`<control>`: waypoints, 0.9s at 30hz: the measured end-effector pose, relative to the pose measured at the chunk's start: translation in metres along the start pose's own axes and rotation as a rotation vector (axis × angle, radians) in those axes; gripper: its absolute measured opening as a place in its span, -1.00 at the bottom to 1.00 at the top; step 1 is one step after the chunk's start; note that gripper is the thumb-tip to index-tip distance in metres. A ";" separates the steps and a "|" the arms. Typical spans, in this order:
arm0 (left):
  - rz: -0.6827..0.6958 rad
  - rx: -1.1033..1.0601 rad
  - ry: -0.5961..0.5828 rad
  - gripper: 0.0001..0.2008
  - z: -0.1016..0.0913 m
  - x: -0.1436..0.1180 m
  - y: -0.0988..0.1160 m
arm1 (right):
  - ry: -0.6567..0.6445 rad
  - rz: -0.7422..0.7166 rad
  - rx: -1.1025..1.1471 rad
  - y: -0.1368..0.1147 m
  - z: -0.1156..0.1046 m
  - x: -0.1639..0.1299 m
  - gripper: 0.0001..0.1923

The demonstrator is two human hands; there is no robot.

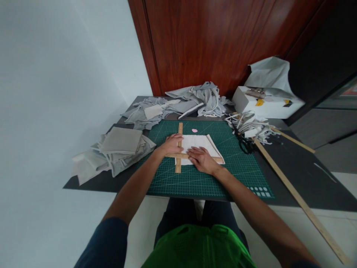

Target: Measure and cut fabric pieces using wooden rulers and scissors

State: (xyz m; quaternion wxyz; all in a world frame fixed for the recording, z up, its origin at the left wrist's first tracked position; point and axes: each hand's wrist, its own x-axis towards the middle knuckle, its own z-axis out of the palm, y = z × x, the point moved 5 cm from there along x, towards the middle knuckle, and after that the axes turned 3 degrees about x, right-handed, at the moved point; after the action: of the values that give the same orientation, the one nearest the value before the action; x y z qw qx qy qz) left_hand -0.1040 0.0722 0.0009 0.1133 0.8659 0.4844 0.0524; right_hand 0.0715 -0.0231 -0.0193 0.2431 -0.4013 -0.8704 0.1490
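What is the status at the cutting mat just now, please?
Left hand flat on the upright wooden ruler. Right hand pressing the crosswise ruler onto white fabric. Scissors lie apart, right.

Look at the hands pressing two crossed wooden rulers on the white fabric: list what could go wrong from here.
1. The left hand and right hand only press flat on the crossed wooden rulers; either ruler might slide and lose its line across the white fabric.
2. The fabric's folded right edge looks loose, so it may shift on the green cutting mat.
3. The scissors lie close by the right forearm and might be knocked.
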 end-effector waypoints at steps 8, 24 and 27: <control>0.021 0.000 -0.026 -0.44 -0.003 0.000 -0.005 | -0.050 0.010 -0.002 0.000 -0.001 -0.002 -0.60; 0.014 0.042 0.031 -0.44 -0.001 -0.002 -0.007 | -0.020 0.019 0.011 0.000 -0.001 -0.003 -0.62; -0.002 0.033 -0.001 -0.46 -0.001 0.004 -0.009 | -0.023 0.018 0.007 0.000 -0.001 -0.003 -0.61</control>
State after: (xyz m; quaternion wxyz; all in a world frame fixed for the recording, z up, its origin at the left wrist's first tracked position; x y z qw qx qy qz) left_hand -0.1096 0.0801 -0.0004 0.0991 0.8671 0.4862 0.0439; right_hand 0.0738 -0.0253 -0.0190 0.2332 -0.4065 -0.8690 0.1590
